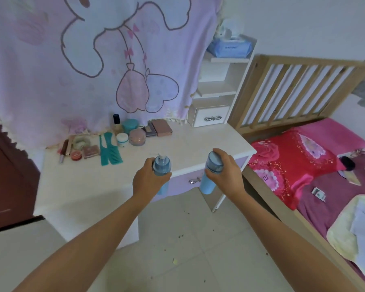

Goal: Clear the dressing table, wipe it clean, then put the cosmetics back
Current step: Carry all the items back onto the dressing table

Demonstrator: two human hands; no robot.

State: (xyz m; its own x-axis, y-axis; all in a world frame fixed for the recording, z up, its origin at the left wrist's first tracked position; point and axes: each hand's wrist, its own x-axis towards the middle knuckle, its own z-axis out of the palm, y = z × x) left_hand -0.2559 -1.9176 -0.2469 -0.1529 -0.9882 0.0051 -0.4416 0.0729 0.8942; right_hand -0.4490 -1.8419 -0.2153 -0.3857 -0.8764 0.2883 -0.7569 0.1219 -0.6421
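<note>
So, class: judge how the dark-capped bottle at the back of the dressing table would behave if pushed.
The dark-capped bottle is tall and narrow, so it would probably tip rather than slide. It stands close to the teal jar, so it might knock that. It is small, so likely light.

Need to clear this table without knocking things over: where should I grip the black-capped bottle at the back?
Best to pinch the black-capped bottle by its cap and neck, coming straight down from above. It stands upright by the curtain, and the teal jar and white jar crowd its lower body, so only the top is free.
</note>
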